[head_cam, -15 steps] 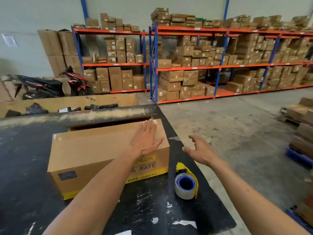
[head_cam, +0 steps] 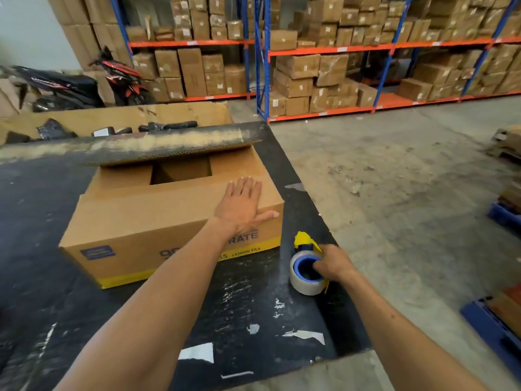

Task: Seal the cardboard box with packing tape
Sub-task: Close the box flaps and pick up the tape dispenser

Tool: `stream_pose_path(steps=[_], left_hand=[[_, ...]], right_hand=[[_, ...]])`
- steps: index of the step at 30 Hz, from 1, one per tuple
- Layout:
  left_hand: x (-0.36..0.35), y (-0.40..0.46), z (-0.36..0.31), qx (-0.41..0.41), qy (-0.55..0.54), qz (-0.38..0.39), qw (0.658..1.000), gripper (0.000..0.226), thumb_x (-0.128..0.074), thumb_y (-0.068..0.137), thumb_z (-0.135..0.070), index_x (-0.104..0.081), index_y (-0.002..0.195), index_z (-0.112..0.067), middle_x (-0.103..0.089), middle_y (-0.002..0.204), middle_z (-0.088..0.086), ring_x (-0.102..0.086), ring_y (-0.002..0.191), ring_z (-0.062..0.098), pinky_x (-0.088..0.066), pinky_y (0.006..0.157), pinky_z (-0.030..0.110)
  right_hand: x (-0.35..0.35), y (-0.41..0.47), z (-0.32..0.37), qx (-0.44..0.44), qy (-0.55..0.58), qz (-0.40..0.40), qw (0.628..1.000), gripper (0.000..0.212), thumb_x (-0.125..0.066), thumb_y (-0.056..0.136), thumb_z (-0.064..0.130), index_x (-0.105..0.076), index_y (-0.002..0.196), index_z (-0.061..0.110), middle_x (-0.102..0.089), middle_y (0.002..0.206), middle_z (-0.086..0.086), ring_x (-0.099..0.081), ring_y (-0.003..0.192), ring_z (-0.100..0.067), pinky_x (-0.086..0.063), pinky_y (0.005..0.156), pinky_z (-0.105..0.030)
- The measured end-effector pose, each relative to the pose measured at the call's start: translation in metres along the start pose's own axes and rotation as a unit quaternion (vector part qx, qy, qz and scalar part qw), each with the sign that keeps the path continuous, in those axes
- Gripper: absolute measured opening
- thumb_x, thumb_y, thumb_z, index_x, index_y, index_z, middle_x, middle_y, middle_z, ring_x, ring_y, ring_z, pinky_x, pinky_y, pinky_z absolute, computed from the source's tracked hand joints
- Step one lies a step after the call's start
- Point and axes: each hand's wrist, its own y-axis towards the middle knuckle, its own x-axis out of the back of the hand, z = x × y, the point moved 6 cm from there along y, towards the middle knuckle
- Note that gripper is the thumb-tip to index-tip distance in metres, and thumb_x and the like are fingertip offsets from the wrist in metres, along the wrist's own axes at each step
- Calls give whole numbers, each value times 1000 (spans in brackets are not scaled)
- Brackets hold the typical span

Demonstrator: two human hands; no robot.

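Blue-and-orange shelving (head_cam: 380, 48) stacked with cartons stands behind; a parked motorbike (head_cam: 70, 86) sits left, blue pallets (head_cam: 496, 325) lie right.

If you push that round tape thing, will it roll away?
Probably not: the tape roll lies flat on the table, hole up. Its yellow dispenser would likely stop rolling. The right hand grips it, so it seems light.
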Motion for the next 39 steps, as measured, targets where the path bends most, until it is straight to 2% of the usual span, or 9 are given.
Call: stream_pose_path(steps=[8, 17, 21, 23, 26, 31, 34, 36, 39], left_hand=[[4, 0, -2, 2, 20, 9, 1000, 100, -26, 87, -79, -5, 157, -10, -9, 164, 18, -7, 151, 35, -9, 122, 50], [9, -26, -18, 0, -24, 9, 1000, 103, -42, 84, -76, -11, 156, -8, -15, 162, 17, -9, 150, 35, -9, 121, 51], [26, -42, -10, -37, -108, 43, 993, 98, -61, 88, -54, -8, 157, -9, -3, 165, 16, 2, 151, 31, 2, 121, 44], [50, -57, 5, -33, -220, 27, 975, 82, -63, 91, -37, -19, 155, -11, -13, 164, 12, -9, 151, 27, -7, 121, 40], [82, -80, 39, 74, -424, -32, 902, 51, -53, 98, -35, -44, 146, -22, -45, 148, -4, -42, 133, 16, -33, 110, 35], [98, -100, 76, 161, -771, -34, 615, 59, -38, 102, -52, -61, 124, -2, -70, 118, 19, -69, 107, 29, -52, 99, 44], [115, -110, 87, 153, -849, -46, 503, 66, -38, 100, -55, -58, 124, 3, -65, 122, 28, -66, 112, 37, -50, 100, 47], [129, -115, 92, 136, -871, -56, 468, 68, -42, 98, -56, -57, 124, 5, -64, 124, 28, -65, 113, 37, -51, 99, 47], [135, -125, 100, 152, -835, -69, 524, 61, -55, 94, -52, -59, 124, 1, -69, 118, 21, -70, 106, 30, -55, 91, 41]], right_hand=[[43, -21, 29, -15, 418, 11, 908, 20, -59, 81, -4, -69, 89, 11, -67, 65, -6, -59, 56, -19, -45, 45, -21], [97, -50, 92, 85, 650, 114, 746, 23, -45, 82, 14, -65, 84, 5, -55, 73, -12, -47, 56, -19, -39, 53, -32], [107, -61, 115, 147, 632, 125, 751, 24, -53, 78, 19, -56, 97, 5, -48, 73, -13, -40, 52, -18, -33, 51, -31], [121, -62, 122, 175, 593, 52, 784, 25, -54, 79, 13, -52, 103, 10, -46, 73, -12, -41, 52, -17, -35, 47, -30], [138, -73, 140, 232, 529, -38, 815, 36, -55, 80, 11, -60, 109, 31, -52, 73, -9, -47, 59, -18, -40, 50, -30], [156, -102, 183, 346, 415, -152, 827, 49, -69, 84, 10, -54, 118, 42, -63, 86, 2, -59, 75, -17, -48, 66, -30], [160, -117, 204, 400, 342, -240, 816, 55, -74, 81, 14, -55, 123, 44, -63, 110, 9, -59, 94, -10, -50, 74, -28], [152, -122, 221, 445, 215, -283, 822, 55, -74, 78, 25, -56, 126, 43, -61, 108, 5, -58, 92, -11, -50, 72, -30], [130, -120, 239, 467, 120, -255, 838, 54, -67, 76, 45, -54, 128, 46, -56, 100, 5, -56, 86, -13, -50, 69, -38]])
